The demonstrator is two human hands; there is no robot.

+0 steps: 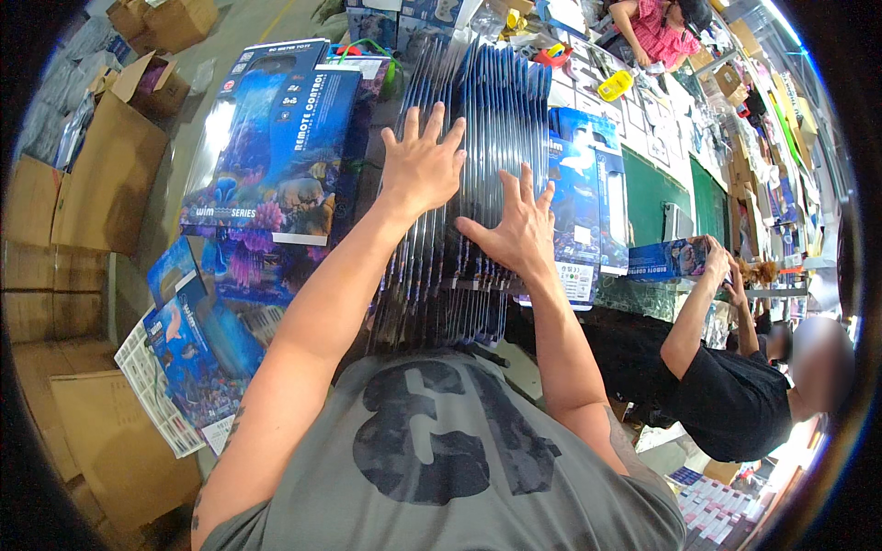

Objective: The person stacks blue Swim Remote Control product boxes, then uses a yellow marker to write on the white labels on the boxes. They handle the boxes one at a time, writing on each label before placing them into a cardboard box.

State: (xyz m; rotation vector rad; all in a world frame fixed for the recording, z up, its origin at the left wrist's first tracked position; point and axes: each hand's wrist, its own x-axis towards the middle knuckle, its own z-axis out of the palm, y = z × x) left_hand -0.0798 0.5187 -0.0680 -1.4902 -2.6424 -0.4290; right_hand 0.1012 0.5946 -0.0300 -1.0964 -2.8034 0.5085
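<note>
Both hands lie on a long row of flat, folded printed boxes with clear plastic windows (496, 131), standing on edge before me. My left hand (424, 162) rests with spread fingers across the left part of the row. My right hand (517, 224) touches the row's right part, its thumb stretched out to the left. Neither hand is closed around anything. A pile of flat blue sea-themed boxes (275, 151) lies to the left of the row. More blue boxes (575, 200) lie just right of it, close to my right hand.
Large brown cartons (114, 172) stand along the left. Loose printed sheets and boxes (189, 351) lie lower left. At right, a co-worker in black (730, 399) holds a blue box (668, 260). Another person in a red checked shirt (665, 34) is beside the cluttered table, near a yellow bottle (615, 85).
</note>
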